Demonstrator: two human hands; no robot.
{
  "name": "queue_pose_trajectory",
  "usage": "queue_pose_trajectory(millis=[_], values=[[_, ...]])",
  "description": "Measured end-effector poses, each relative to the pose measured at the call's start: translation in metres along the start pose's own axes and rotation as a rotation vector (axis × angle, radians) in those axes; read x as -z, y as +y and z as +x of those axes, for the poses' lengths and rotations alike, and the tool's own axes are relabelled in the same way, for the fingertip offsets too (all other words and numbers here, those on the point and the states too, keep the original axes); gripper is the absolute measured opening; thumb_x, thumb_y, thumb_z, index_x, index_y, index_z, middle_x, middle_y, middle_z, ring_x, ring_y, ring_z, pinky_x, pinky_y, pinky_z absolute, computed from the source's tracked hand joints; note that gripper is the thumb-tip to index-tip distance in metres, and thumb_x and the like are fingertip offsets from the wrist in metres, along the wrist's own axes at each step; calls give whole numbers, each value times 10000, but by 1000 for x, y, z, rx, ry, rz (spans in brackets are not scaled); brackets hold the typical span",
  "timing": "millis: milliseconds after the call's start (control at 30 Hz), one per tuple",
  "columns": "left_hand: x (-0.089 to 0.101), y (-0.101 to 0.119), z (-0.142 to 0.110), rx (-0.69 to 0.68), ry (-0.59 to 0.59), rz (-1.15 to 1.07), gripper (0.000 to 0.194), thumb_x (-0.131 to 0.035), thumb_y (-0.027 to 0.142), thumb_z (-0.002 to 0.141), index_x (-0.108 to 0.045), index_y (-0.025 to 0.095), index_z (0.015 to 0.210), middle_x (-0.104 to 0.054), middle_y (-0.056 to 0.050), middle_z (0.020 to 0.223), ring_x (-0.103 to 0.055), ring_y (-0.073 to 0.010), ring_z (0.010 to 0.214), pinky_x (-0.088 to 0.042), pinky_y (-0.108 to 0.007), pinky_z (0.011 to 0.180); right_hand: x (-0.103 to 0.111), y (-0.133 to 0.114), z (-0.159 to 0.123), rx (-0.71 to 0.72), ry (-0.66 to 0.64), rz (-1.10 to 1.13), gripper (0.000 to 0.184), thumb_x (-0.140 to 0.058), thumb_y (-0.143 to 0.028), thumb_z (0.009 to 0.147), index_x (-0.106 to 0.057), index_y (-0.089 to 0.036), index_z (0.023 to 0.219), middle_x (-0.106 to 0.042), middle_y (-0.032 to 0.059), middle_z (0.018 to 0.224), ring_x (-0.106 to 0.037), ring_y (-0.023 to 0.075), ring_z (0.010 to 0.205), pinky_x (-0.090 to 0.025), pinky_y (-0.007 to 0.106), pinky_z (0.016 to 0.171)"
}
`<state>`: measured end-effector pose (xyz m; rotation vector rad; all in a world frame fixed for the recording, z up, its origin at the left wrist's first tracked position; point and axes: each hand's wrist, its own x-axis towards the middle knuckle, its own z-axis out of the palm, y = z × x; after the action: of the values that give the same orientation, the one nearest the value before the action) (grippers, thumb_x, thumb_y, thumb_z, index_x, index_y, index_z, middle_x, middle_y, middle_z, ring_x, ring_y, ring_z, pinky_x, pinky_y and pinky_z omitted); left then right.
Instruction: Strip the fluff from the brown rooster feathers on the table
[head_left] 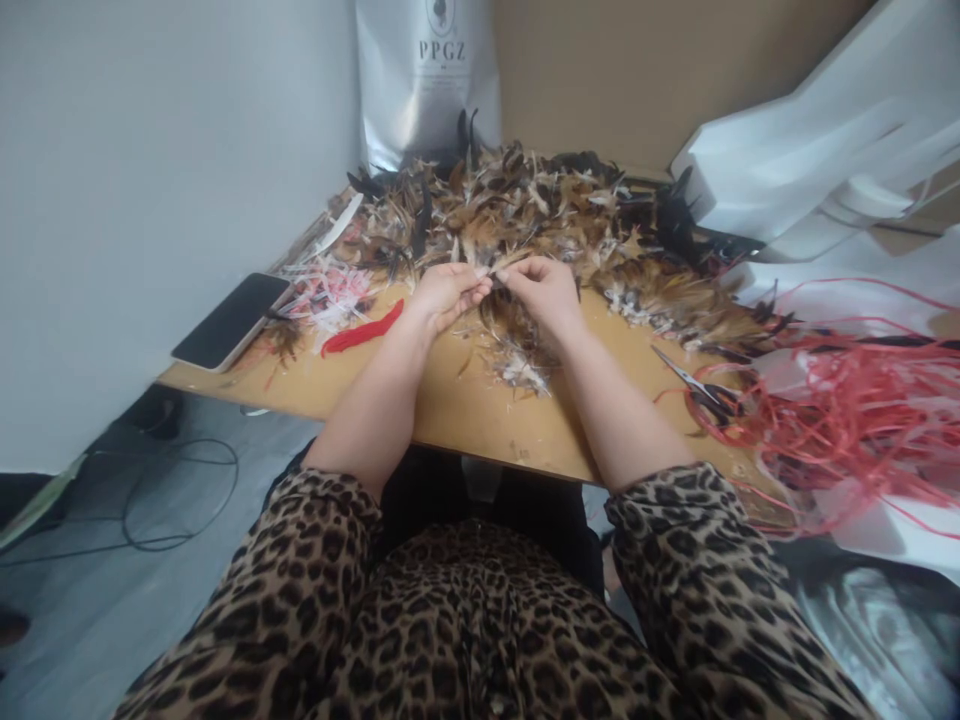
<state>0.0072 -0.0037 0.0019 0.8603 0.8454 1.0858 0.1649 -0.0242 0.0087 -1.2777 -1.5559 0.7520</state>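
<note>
My left hand (448,293) and my right hand (541,287) meet over the wooden table (480,410), fingers pinched together. Between them they grip a thin brown feather (501,266) by its ends. Behind the hands spreads a big heap of brown, black and tan feathers (540,205). A smaller clump of feathers (517,362) lies on the table under my right wrist. A red feather (362,332) lies just left of my left forearm.
A dark phone (231,320) rests at the table's left edge, with pink and white feathers (330,295) beside it. Scissors (697,385) lie right of my right arm, next to tangled red cord (847,410). A silver bag (427,75) stands at the back. White foam sheets (817,150) lean right.
</note>
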Motion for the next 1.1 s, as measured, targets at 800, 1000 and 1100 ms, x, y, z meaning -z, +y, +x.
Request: queue_pose_trajectory(millis=[800, 1000, 1100], values=[[-7, 3, -9, -76, -19, 274, 132, -710, 198, 772, -646, 87, 738, -707, -42, 689, -580, -29, 476, -421, -126, 471, 20, 14, 8, -137, 43, 127, 225, -664, -362, 666, -633, -142, 697, -530, -29, 554, -416, 77, 511, -348, 235, 545], [-4, 4, -7, -68, 49, 226, 149, -706, 231, 780, -647, 93, 785, -716, -41, 730, -570, -10, 485, -384, -108, 458, 42, 19, 9, -149, -89, -292, 160, -632, -283, 661, -646, -126, 632, -537, -14, 525, -447, 100, 533, -363, 244, 558], [-4, 3, -6, -83, 42, 203, 148, -699, 232, 786, -641, 96, 777, -714, -36, 725, -569, -10, 487, -386, -109, 457, 27, 16, 5, -78, -157, -460, 182, -598, -289, 703, -671, -129, 658, -586, 12, 576, -516, 130, 603, -393, 251, 600]])
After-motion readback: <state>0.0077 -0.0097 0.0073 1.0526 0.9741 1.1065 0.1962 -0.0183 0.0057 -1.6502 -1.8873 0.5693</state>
